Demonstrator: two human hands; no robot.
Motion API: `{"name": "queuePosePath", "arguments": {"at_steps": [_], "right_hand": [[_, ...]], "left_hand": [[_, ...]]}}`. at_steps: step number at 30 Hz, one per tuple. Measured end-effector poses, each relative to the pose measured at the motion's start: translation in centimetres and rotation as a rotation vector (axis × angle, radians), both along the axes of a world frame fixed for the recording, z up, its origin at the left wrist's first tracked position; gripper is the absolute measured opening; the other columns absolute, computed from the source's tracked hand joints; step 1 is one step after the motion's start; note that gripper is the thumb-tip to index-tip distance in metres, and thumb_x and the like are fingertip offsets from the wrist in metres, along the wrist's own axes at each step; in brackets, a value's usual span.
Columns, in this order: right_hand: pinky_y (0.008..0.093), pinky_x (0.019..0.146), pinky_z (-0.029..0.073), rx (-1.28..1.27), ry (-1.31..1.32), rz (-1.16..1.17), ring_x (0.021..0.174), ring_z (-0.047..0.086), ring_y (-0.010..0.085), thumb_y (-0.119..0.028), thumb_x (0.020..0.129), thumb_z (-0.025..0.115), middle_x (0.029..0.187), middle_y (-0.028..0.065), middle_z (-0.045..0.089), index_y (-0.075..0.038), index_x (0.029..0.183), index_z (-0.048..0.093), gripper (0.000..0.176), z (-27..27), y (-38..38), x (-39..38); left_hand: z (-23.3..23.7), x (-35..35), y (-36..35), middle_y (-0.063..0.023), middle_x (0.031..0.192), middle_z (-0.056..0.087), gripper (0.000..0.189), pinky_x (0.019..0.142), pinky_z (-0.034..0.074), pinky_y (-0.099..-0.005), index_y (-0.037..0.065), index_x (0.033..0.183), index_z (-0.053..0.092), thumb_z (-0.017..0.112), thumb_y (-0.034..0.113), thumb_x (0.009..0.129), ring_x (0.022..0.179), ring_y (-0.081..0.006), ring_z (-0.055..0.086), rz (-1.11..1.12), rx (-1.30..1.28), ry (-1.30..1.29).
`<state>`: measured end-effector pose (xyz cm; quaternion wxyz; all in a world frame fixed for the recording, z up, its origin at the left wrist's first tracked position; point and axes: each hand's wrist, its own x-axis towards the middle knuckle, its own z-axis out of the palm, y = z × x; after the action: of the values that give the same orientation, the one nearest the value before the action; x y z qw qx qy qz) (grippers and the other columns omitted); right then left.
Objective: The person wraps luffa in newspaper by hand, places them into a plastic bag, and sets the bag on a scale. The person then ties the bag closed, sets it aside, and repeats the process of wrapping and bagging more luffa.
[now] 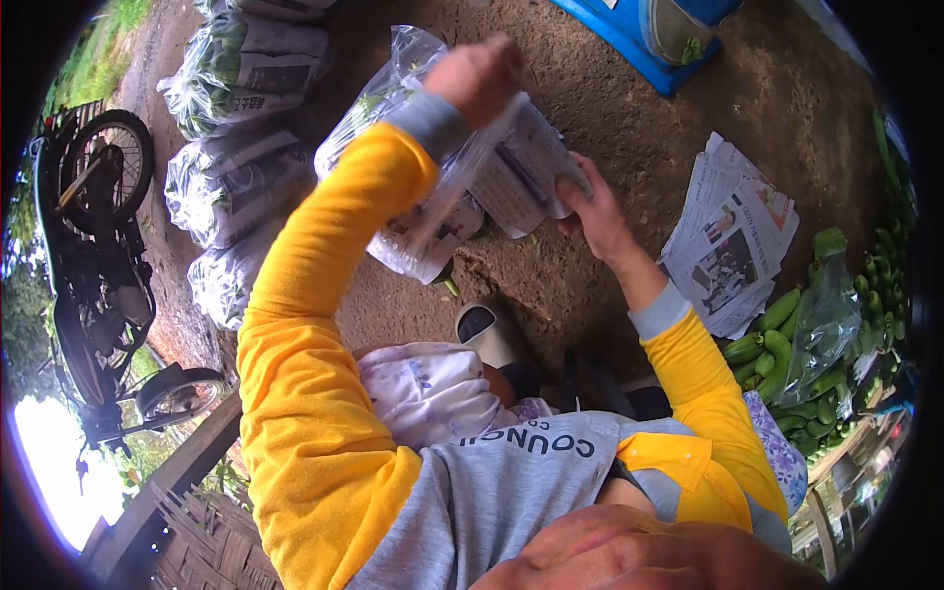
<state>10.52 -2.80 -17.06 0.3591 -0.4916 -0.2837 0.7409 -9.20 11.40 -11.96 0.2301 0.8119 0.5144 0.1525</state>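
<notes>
Right fingers grip one newspaper wrap, left fingers curl, hold unclear, near one bag; four packed bags upper left.

The single head-mounted camera looks forward and steeply down through a wide, round field with dark corners. The wearer's torso lies close, at the lower edge; the left hand and right hand register above it, and a motorcycle farther off, at the left periphery.
</notes>
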Motion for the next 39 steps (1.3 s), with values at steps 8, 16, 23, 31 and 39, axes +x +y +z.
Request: {"name": "queuePosePath", "arguments": {"at_steps": [8,16,23,31,39], "right_hand": [[0.0435,0.080,0.048,0.699,-0.680,0.142,0.101,0.054,0.0447,-0.046,0.078,0.066,0.111,0.0244,0.057,-0.009,0.131,0.035,0.072,-0.4,-0.7,0.0],[0.0349,0.072,0.049,0.669,-0.311,0.076,0.095,0.058,0.0236,-0.044,0.087,0.057,0.108,0.0099,0.058,-0.007,0.128,0.040,0.058,-2.7,0.8,-0.6],[0.0222,0.083,0.038,-0.139,0.162,-0.015,0.094,0.047,0.0076,-0.041,0.091,0.052,0.107,0.0004,0.052,-0.004,0.125,0.044,0.051,1.1,-1.5,-2.5],[0.0214,0.055,0.040,-0.180,0.018,0.102,0.081,0.049,0.0049,-0.051,0.087,0.054,0.095,-0.0017,0.054,-0.007,0.109,0.052,0.049,-0.9,-2.4,-0.2],[0.0290,0.067,0.046,0.185,0.003,0.147,0.079,0.055,0.0141,-0.055,0.082,0.059,0.093,0.0024,0.057,-0.008,0.122,0.044,0.064,-1.9,-1.7,0.6]], "left_hand": [[-8.4,-12.1,9.2,-0.0138,0.099,0.065,0.065,0.075,0.049,-0.0333,0.011,0.116,0.060,0.041,0.064,0.085,0.085,-0.0218,0.062,0.141,-0.668,0.301],[-5.9,-10.9,7.6,-0.0110,0.094,0.064,0.066,0.074,0.048,-0.0310,0.010,0.114,0.062,0.040,0.066,0.085,0.080,-0.0172,0.059,0.184,-0.861,0.140],[-3.3,-8.6,5.0,-0.0089,0.099,0.064,0.062,0.078,0.046,-0.0297,0.006,0.115,0.060,0.043,0.059,0.087,0.085,-0.0161,0.058,0.139,-0.909,0.117],[-3.0,-3.5,3.9,-0.0114,0.080,0.065,0.042,0.078,0.048,-0.0401,0.009,0.098,0.063,0.053,0.047,0.085,0.080,-0.0289,0.064,-0.105,0.349,0.392],[3.6,2.0,-5.5,-0.0163,0.070,0.064,0.029,0.061,0.052,-0.0402,-0.002,0.079,0.060,0.060,0.026,0.073,0.068,-0.0317,0.066,-0.096,-0.064,0.669]]}}
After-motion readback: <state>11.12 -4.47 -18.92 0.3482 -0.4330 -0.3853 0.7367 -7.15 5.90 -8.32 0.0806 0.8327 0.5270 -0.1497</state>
